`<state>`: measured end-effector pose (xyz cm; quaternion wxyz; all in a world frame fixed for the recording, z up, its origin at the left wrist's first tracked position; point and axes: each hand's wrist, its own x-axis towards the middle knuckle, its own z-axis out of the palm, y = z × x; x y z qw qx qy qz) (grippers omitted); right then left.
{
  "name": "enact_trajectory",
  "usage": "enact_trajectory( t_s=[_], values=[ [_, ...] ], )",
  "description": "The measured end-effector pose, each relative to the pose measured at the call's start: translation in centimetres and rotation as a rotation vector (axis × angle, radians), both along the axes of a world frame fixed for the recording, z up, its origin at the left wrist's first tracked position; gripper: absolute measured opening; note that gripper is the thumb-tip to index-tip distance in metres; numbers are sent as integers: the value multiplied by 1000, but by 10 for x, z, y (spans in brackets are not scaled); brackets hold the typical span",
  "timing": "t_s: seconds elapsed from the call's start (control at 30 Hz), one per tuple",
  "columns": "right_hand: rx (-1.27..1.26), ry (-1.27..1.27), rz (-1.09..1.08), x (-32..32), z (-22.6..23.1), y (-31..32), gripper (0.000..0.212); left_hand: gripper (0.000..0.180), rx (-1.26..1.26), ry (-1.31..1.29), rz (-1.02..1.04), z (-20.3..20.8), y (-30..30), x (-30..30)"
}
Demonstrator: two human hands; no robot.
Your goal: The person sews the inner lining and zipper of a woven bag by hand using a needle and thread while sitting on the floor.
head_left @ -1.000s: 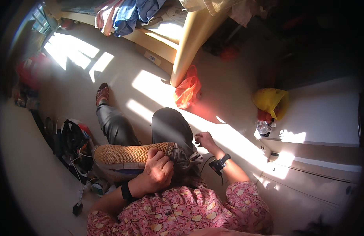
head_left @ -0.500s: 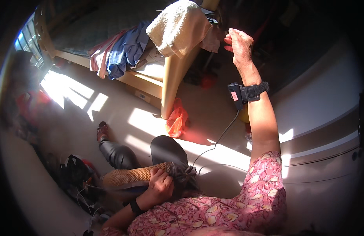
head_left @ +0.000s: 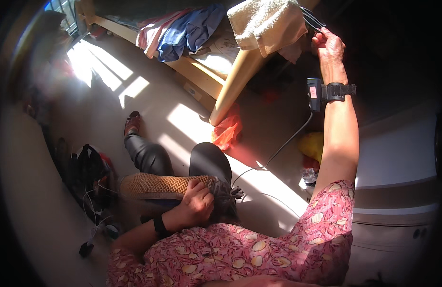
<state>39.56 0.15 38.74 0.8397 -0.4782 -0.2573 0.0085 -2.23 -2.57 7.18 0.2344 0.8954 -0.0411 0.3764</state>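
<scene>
My left hand [head_left: 197, 203] is closed over the right part of a long tan piece with a mesh pattern [head_left: 151, 185], which lies across my lap. Dark grey gathered cloth [head_left: 224, 193] bunches just right of that hand. My right hand [head_left: 329, 46] is raised at the far right with its fingers curled together. Its fingertips are beside thin dark loops [head_left: 312, 20] that stick out by a cream towel [head_left: 266, 24]. Anything inside those fingers is too small to make out. A black device [head_left: 314, 94] is strapped to my right wrist.
The towel hangs over a wooden bed-frame corner [head_left: 235, 81]. Blue and pink clothes [head_left: 187, 31] lie along the frame. A red plastic bag [head_left: 226, 133] sits by its leg. A cable [head_left: 290, 141] runs from the wrist device. Dark bags and white wires [head_left: 89, 191] are at left.
My right hand has moved right beside the thin loops. The view has shifted, so the bed frame and towel appear higher and further right. My left hand keeps its hold.
</scene>
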Motion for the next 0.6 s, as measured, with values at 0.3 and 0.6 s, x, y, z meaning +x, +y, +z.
enact_trajectory(
  t_s=[0.3, 0.6],
  values=[
    [14, 130, 561, 15, -63, -151, 23, 15, 13, 23, 120, -20, -10, 8],
    [-406, 526, 493, -230, -216, -214, 18, 73, -767, 38, -189, 43, -16, 4]
  ],
)
